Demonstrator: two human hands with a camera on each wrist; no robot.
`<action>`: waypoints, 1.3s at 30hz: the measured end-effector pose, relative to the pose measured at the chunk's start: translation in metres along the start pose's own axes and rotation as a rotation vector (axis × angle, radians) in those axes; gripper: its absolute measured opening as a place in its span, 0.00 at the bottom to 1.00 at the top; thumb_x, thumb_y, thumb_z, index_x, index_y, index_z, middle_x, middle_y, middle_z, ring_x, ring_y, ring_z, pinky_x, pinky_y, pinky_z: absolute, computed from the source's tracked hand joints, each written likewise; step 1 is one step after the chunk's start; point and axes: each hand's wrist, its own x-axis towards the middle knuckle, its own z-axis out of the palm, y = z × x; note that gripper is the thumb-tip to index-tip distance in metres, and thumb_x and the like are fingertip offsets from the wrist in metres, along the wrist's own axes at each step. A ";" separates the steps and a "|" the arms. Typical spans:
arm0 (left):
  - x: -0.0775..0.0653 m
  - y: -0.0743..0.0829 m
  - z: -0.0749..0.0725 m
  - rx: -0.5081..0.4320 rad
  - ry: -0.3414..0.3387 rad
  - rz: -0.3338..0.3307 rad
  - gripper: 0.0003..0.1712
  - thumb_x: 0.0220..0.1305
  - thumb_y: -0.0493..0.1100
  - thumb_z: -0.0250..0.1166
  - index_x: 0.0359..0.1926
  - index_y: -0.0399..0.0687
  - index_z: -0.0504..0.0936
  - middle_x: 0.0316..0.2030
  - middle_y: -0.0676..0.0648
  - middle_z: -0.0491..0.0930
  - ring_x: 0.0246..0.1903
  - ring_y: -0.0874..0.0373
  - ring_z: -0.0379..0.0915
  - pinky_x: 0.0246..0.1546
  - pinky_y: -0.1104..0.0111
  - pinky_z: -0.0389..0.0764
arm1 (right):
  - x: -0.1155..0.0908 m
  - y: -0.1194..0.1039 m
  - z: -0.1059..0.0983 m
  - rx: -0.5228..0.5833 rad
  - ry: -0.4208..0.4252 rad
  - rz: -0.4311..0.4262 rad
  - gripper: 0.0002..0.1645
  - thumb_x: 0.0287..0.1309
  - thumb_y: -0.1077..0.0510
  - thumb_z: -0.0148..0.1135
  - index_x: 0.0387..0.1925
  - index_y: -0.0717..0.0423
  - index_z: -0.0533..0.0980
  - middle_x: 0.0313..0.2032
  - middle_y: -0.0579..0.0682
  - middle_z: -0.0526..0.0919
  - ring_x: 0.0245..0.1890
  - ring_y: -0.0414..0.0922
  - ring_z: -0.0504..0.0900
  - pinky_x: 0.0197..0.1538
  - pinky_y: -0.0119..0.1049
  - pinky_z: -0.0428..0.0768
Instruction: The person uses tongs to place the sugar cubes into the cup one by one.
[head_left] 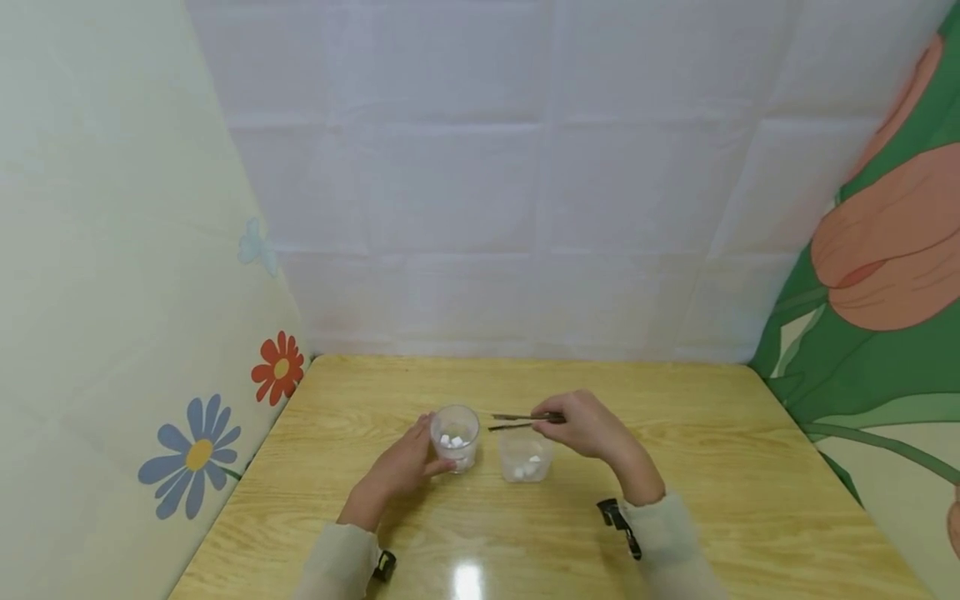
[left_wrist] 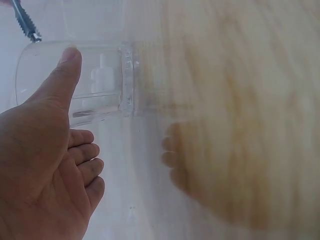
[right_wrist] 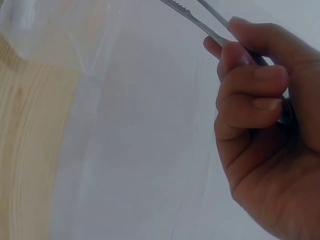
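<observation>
Seemingly partway: white cubes (head_left: 452, 442) in both the clear cup (head_left: 468, 452) and clear tub (head_left: 512, 454).
The left hand (head_left: 405, 458) grips the cup from its left, some cubes already inside. Just right of the cup, the tub has cubes left; beyond, the right hand (head_left: 592, 425) clasps tweezers (head_left: 513, 417), parted tips empty near the cup.

Yellow-brown wood-grain bench (head_left: 720, 467), glossy top, white light glare (head_left: 468, 579) toward the person's side. Directly on it, around mid-width: transparent round cup (head_left: 457, 429) with ridged base, upright; squarish translucent tub (head_left: 513, 454) just right of cup, small gap between.
</observation>
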 end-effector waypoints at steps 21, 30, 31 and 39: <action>0.000 0.003 0.000 -0.001 0.011 0.007 0.56 0.65 0.67 0.63 0.79 0.38 0.52 0.78 0.38 0.53 0.78 0.42 0.46 0.75 0.47 0.57 | -0.017 0.027 -0.012 -0.045 -0.080 0.048 0.12 0.67 0.57 0.66 0.47 0.60 0.86 0.39 0.49 0.89 0.34 0.38 0.84 0.36 0.34 0.84; 0.000 0.005 -0.004 -0.008 0.008 0.008 0.56 0.65 0.67 0.63 0.79 0.39 0.53 0.78 0.39 0.54 0.78 0.42 0.46 0.75 0.47 0.57 | -0.013 0.028 -0.016 -0.040 -0.154 0.032 0.10 0.65 0.61 0.67 0.44 0.62 0.86 0.34 0.46 0.88 0.22 0.34 0.73 0.26 0.29 0.74; 0.000 0.005 -0.005 -0.010 0.010 0.011 0.55 0.65 0.67 0.63 0.79 0.39 0.53 0.78 0.39 0.54 0.78 0.42 0.46 0.75 0.47 0.57 | -0.012 0.028 -0.017 -0.044 -0.161 0.027 0.10 0.64 0.61 0.67 0.44 0.62 0.86 0.34 0.45 0.88 0.22 0.33 0.74 0.27 0.29 0.75; -0.001 0.009 -0.012 -0.036 0.019 0.027 0.54 0.65 0.65 0.64 0.79 0.41 0.53 0.77 0.40 0.55 0.78 0.42 0.46 0.75 0.47 0.57 | -0.003 0.023 -0.024 -0.097 -0.207 -0.034 0.08 0.63 0.60 0.68 0.41 0.60 0.87 0.34 0.45 0.88 0.29 0.32 0.80 0.31 0.28 0.79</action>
